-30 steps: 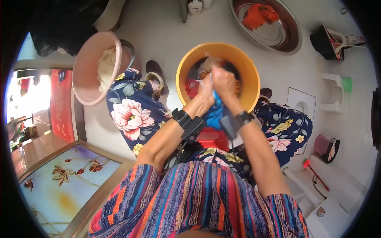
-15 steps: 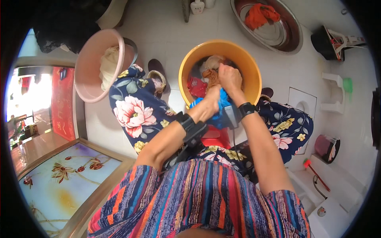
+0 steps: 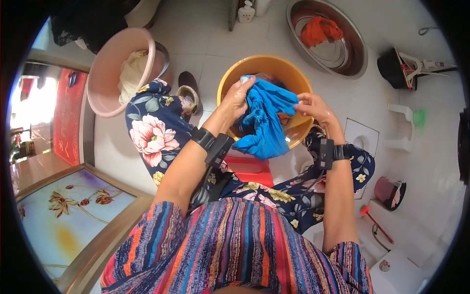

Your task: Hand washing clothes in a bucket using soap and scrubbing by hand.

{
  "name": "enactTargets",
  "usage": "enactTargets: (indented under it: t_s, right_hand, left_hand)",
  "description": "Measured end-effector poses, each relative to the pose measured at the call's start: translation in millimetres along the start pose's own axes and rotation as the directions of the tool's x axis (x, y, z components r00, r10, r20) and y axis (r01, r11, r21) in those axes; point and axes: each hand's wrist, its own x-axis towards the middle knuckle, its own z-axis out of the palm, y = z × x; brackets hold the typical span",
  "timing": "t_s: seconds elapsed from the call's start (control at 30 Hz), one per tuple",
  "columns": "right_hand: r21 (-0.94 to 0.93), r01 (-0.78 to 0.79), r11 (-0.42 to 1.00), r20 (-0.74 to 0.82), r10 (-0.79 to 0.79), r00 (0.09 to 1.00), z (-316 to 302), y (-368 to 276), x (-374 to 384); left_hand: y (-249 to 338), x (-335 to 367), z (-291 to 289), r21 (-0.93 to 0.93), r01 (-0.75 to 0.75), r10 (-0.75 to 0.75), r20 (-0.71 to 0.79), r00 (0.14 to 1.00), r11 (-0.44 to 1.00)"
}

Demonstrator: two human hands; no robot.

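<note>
Here the left hand (image 3: 236, 100) is closing its fingers around a bunched upper corner of the blue cloth (image 3: 267, 110), thumb lying over the top, skin glistening wet. Across from it, the right hand (image 3: 316, 108) is pinching the cloth's right edge between thumb and fingertips, the palm looking free of fabric. So both hands are holding, the left one apparently more firmly.

The blue cloth is hanging between them, above the yellow tub (image 3: 235, 70), creased and twisted, its lower end spreading out over the near rim towards the red stool (image 3: 249, 169). Whether it is touching that rim, I cannot tell. Underneath, a brown cloth (image 3: 284, 117) is showing in the tub, mostly hidden.

Where might it be going wrong? That right-hand pinch is looking like the weak spot: it is catching only an edge, and wet fabric could be slipping out under a sudden pull. The low end is hanging outside the opening, so any drips could be landing on the floor (image 3: 196, 59) or the floral trousers (image 3: 154, 137), and a dipping left hand could be dragging it there too. Those twisted folds could be tightening if the hands are pulling unevenly, and leaning hard on the rim could be tipping the tub.
</note>
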Motion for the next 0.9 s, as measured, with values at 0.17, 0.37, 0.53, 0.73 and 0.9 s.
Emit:
enactTargets:
  t_s: [0.17,0.37,0.53,0.73,0.9]
  right_hand:
    - [0.568,0.216,0.794,-0.275,-0.064,0.959,25,15,10]
    - [0.561,0.410,0.719,-0.480,-0.121,0.869,62,18,37]
    - [0.496,0.457,0.739,-0.599,-0.091,0.796,69,22,47]
    - [0.071,0.387,0.919,-0.791,-0.185,0.584,70,18,48]
    - [-0.455,0.368,0.811,-0.543,-0.581,0.606,131,-30,51]
  left_hand:
    - [-15,-1,2,0.094,0.038,-0.038,-0.008,0.999,0.995]
    - [-18,-6,11,0.343,0.149,-0.133,-0.070,0.989,0.928]
    - [-25,-3,0,-0.009,0.191,-0.191,-0.086,0.978,0.982]
    - [-36,8,-5,-0.190,0.048,-0.078,-0.155,0.985,0.981]
    - [-57,25,-7,-0.275,-0.007,-0.029,-0.124,0.992,0.961]
